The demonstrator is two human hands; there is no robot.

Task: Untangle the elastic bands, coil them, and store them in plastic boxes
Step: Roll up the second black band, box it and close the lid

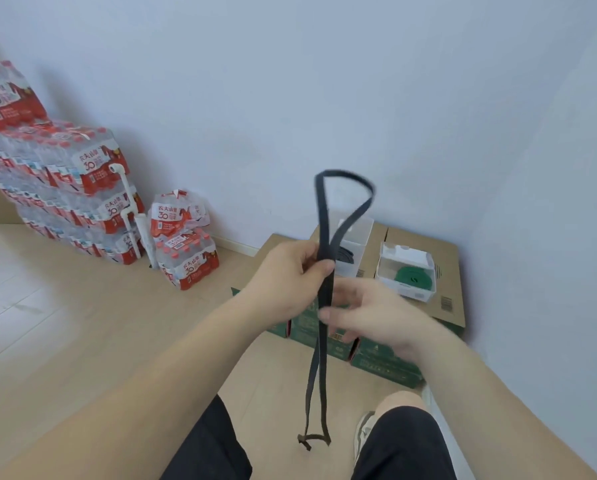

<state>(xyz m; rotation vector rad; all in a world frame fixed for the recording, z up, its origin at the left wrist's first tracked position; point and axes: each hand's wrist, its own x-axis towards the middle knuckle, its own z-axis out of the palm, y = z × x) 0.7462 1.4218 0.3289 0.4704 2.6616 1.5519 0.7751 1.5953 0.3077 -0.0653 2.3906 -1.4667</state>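
My left hand (291, 275) pinches a long black elastic band (321, 341) in mid-air. A loop of the band stands up above the fist and two strands hang down almost to the floor. My right hand (366, 311) is blurred just right of the hanging strands, fingers spread; its thumb tip seems to touch them. Behind the hands, on cardboard boxes, stand two clear plastic boxes: the left plastic box (354, 244) holds a dark coiled band, the right plastic box (406, 273) holds a green coiled band (413, 277).
The plastic boxes rest on brown cardboard cartons (442, 258) with green cartons (383, 365) in front, in the room's corner. Shrink-wrapped packs of water bottles (68, 188) are stacked at the left wall. My legs and a shoe (364, 431) show below, on a pale wooden floor.
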